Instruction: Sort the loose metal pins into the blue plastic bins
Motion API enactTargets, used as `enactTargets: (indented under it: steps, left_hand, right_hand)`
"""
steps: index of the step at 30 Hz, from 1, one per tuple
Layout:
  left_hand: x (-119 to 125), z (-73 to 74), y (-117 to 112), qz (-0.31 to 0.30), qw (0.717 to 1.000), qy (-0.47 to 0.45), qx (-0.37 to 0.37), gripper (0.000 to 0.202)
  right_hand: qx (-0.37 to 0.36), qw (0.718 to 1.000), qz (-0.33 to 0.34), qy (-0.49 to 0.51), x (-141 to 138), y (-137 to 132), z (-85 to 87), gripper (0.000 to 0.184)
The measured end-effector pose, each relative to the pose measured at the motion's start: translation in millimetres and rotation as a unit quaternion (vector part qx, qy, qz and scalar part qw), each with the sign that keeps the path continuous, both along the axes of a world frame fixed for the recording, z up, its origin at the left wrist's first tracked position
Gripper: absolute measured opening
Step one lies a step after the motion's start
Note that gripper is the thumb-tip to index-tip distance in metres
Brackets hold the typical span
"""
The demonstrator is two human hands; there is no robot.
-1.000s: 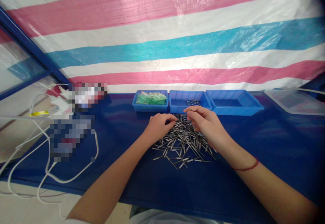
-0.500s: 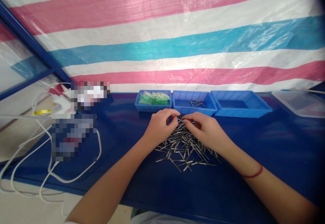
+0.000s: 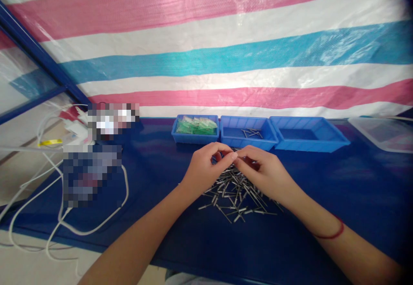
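A loose pile of silvery blind rivets (image 3: 237, 190) lies on the blue tabletop in front of me. My left hand (image 3: 206, 166) is over the pile's far left side, thumb and fingers closed in a pinch. From the right, my right hand (image 3: 263, 166) pinches as well, and the fingertips of both hands meet. Whatever is between the fingertips is hidden. Just beyond my hands, the middle blue bin (image 3: 232, 134) holds several rivets.
The left blue bin (image 3: 176, 137) contains green-and-clear packets (image 3: 196, 125). A third blue bin (image 3: 322, 145) and a clear plastic lid (image 3: 380, 134) are to the right. White cables (image 3: 87, 232) loop over the table's left end. Striped sheeting (image 3: 206, 65) hangs behind.
My two hands have come together, so their fingertips now touch where a small gap was. The view has shifted slightly; the pile looks about the same.
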State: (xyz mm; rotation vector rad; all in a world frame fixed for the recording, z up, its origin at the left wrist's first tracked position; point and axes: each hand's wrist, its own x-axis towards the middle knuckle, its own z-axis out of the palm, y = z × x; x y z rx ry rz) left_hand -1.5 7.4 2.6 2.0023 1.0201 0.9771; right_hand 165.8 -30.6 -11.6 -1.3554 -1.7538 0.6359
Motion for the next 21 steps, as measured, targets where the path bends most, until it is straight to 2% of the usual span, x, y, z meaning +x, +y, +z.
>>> enactTargets:
  steps: [4, 8, 12, 16, 21]
  left_hand:
    - [0.3, 0.1, -1.7, -0.003, 1.000, -0.008, 0.008, 0.014]
    - [-0.1, 1.4, -3.3, -0.002, 1.000, -0.018, 0.016, 0.014]
    - [-1.3, 1.2, -2.1, -0.003, 0.999, -0.028, 0.038, 0.013]
    - [-2.5, -2.0, 1.3, -0.009, 0.999, -0.026, 0.039, 0.014]
    - [-3.9, -8.2, 5.9, -0.014, 0.999, -0.007, 0.032, 0.016]
  right_hand:
    - [-0.012, 1.000, -0.006, 0.023, -1.7, -0.8, 0.9, 0.020]
    - [-0.044, 0.996, 0.015, 0.069, -4.8, -0.9, 1.0, 0.023]
    - [-0.067, 0.989, -0.011, 0.135, -4.5, 0.1, -1.7, 0.023]
    - [-0.050, 0.983, -0.057, 0.168, -2.1, 0.4, -4.1, 0.021]
    - [-0.002, 0.985, -0.082, 0.152, -3.8, -2.5, -0.9, 0.017]
